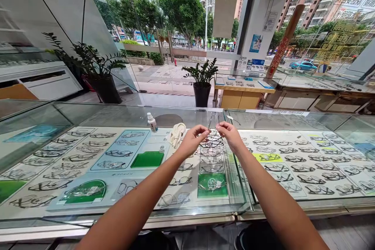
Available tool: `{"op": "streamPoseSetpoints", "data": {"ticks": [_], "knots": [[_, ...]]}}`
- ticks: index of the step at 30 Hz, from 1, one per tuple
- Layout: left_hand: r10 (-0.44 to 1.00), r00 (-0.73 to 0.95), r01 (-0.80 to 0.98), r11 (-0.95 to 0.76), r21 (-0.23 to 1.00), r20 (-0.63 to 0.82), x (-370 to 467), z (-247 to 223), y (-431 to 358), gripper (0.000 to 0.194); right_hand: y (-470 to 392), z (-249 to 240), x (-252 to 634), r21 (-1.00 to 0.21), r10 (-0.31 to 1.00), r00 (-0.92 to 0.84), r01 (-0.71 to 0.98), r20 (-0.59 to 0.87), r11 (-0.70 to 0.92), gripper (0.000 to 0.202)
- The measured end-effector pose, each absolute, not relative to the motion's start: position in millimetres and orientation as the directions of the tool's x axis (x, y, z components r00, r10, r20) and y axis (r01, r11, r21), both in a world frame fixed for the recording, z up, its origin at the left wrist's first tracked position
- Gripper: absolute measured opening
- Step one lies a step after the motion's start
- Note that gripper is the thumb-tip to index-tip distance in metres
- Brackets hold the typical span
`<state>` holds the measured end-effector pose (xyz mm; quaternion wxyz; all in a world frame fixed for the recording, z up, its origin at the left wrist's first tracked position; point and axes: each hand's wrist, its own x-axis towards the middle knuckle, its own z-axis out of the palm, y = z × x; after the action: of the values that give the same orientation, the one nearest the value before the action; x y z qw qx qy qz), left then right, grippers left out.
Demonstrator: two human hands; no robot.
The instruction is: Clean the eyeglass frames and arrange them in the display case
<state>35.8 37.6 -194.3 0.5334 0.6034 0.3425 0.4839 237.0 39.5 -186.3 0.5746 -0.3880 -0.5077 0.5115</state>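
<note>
Glass counter (131,116): clear flat panes below both hands; pale display bed visible through them.
Held spectacles (211,146): between the hands, above the counter; thin dark rims, slender temples running up to the fingertips.
Left hand (191,138): fingers curled, thumb and forefinger pinched on one temple.
Right hand (230,134): similarly pinched, on the opposite temple.
Cloth (177,134): cream, soft, crumpled; just left of the left hand.
Bottle (152,122): white, cylindrical, capped, upright; farther left, past the cloth.
Display spectacles (301,168): fine-rimmed pairs laid in rows, both sides of the hands.
Green panel (202,192): rectangular, pale emblem; nearer the body than the hands.
Potted plant (202,95): smooth, dark, tapered pot, pointed leaves; well beyond the hands.
</note>
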Motion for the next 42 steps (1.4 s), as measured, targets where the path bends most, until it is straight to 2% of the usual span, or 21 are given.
{"op": "streamPoseSetpoints", "data": {"ticks": [8,14,17,19,21,22,24,26,29,32,36,38,42], "knots": [[0.98,0.104,-0.281,-0.134,0.95,0.169,24,-183,46,0.048,43,-186,243,-0.957,0.988,0.031,-0.243,0.153,0.156,0.027],[0.983,-0.066,-0.366,-0.184,0.912,0.172,17,-178,52,0.052,46,-192,244,-0.991,0.998,0.065,-0.131,0.007,0.016,0.028],[0.977,-0.088,-0.346,-0.211,0.914,0.193,17,-179,53,0.051,48,-197,246,-0.996,0.99,0.14,-0.088,-0.003,0.009,0.029],[0.973,-0.059,-0.291,-0.23,0.929,0.223,18,-180,52,0.05,45,-197,246,-0.994,0.954,0.285,-0.026,0.092,0.103,0.031],[0.965,-0.012,-0.217,-0.258,0.941,0.261,20,-181,50,0.048,39,-195,242,-0.95,0.873,0.376,0.146,0.31,0.275,0.033],[0.96,0.008,-0.186,-0.274,0.944,0.28,21,-182,49,0.046,35,-193,239,-0.902,0.836,0.349,0.249,0.424,0.353,0.033],[0.949,0.048,-0.138,-0.303,0.943,0.312,24,-183,45,0.043,24,-189,229,-0.788,0.804,0.174,0.395,0.569,0.472,0.032],[0.941,0.086,-0.122,-0.315,0.941,0.327,28,-182,40,0.038,15,-187,218,-0.717,0.796,-0.003,0.434,0.605,0.546,0.031],[0.941,0.132,-0.163,-0.289,0.943,0.311,33,-181,34,0.034,6,-187,206,-0.632,0.742,-0.118,0.449,0.66,0.632,0.029],[0.953,0.163,-0.219,-0.218,0.951,0.256,36,-181,30,0.033,4,-192,202,-0.601,0.714,-0.131,0.449,0.688,0.661,0.024],[0.961,0.186,-0.217,-0.163,0.962,0.205,37,-180,30,0.033,6,-195,203,-0.628,0.718,-0.093,0.416,0.69,0.658,0.018],[0.953,0.191,-0.188,-0.2,0.962,0.235,36,-180,29,0.031,7,-196,204,-0.648,0.729,-0.076,0.402,0.681,0.647,0.017],[0.908,0.168,-0.051,-0.38,0.924,0.383,38,-177,25,0.027,7,-196,204,-0.69,0.76,-0.048,0.384,0.649,0.613,0.018]]}}
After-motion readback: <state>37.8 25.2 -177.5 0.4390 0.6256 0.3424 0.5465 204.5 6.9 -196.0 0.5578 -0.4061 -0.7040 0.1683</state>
